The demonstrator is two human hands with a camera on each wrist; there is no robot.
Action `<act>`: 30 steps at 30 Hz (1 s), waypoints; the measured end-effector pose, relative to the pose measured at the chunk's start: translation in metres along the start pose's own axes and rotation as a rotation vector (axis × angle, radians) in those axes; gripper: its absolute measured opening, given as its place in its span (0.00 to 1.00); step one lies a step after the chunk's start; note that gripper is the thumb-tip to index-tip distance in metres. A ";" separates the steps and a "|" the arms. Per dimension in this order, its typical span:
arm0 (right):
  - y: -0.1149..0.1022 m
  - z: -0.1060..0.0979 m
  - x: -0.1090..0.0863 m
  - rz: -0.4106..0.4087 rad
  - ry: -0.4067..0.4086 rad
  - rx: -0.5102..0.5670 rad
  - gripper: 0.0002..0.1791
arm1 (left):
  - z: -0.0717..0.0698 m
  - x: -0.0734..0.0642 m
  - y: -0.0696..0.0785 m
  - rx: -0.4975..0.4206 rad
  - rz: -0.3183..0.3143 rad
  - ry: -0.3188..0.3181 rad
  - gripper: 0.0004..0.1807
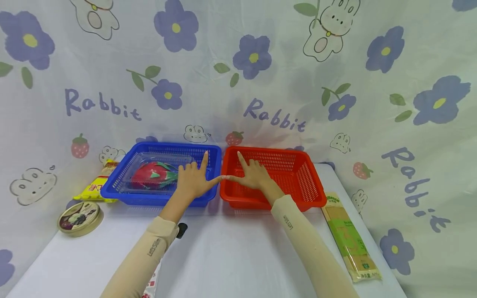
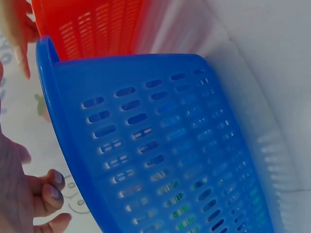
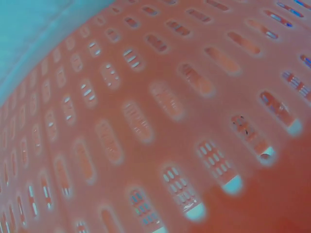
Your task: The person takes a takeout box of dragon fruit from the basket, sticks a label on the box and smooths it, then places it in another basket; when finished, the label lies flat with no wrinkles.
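Observation:
My left hand (image 1: 191, 180) hovers above the front right part of the blue basket (image 1: 143, 199), thumb and index finger extended and nothing held. Over the left front of the red basket (image 1: 313, 186), my right hand (image 1: 255, 176) mirrors that pose. The thumb tips meet above the gap between the baskets. Inside the blue one lies a clear plastic box (image 1: 177, 158) with a red, green-leafed dragon fruit (image 1: 147, 174). The left wrist view shows the left hand (image 2: 17, 184) beside the blue rim, other fingers loosely bent. Red basket wall (image 3: 146, 97) fills the right wrist view, hiding that hand.
A yellow packet (image 1: 93, 188) and a round tin (image 1: 80, 217) are at the left. A long green and tan packet (image 1: 350, 240) lies to the right. Partly hidden by the left sleeve is a white packet (image 1: 152, 283). A printed curtain (image 1: 208, 95) rises behind.

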State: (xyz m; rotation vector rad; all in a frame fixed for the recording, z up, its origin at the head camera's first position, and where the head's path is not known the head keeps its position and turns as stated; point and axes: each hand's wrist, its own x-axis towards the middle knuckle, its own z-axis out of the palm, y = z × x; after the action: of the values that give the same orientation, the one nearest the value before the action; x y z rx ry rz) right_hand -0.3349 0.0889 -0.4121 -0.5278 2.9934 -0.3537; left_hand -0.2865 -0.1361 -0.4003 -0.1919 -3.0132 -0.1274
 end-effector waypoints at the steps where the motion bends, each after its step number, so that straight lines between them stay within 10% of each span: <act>1: -0.001 0.000 0.000 -0.001 -0.001 -0.003 0.60 | 0.001 -0.002 -0.001 -0.003 -0.005 0.002 0.61; 30: -0.009 0.010 0.006 -0.004 -0.020 -0.008 0.60 | 0.014 -0.025 -0.013 0.024 -0.054 0.052 0.64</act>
State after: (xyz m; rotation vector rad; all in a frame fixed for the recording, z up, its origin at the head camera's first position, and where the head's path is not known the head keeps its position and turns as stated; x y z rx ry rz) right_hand -0.3362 0.0763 -0.4196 -0.5350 2.9767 -0.3346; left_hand -0.2654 -0.1505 -0.4183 -0.1031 -2.9675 -0.0995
